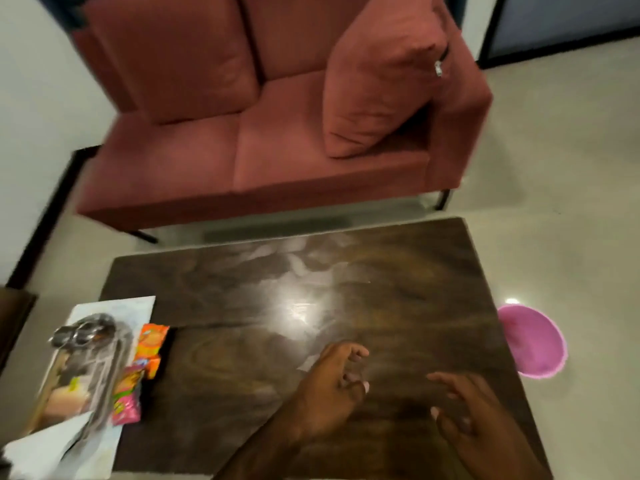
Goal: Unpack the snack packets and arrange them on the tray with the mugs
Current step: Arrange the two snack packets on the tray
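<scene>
At the left end of the dark wooden table [398, 271] lies a pale tray [114, 306] carrying steel mugs [83, 332]. Along the tray's right edge lie an orange snack packet [150, 344] and a pink one [128, 396]. The view is blurred, so the tray's other contents are unclear. My left hand [332, 386] hovers over the table's near middle with loosely curled fingers and holds nothing. My right hand [474, 414] is to its right, fingers relaxed and spread, also holding nothing. Both hands are far from the tray.
A red two-seat sofa [263, 157] with a loose cushion [381, 77] stands beyond the table. A pink basin [533, 341] sits on the floor by the table's right edge. A brown piece of furniture [14, 313] shows at the far left.
</scene>
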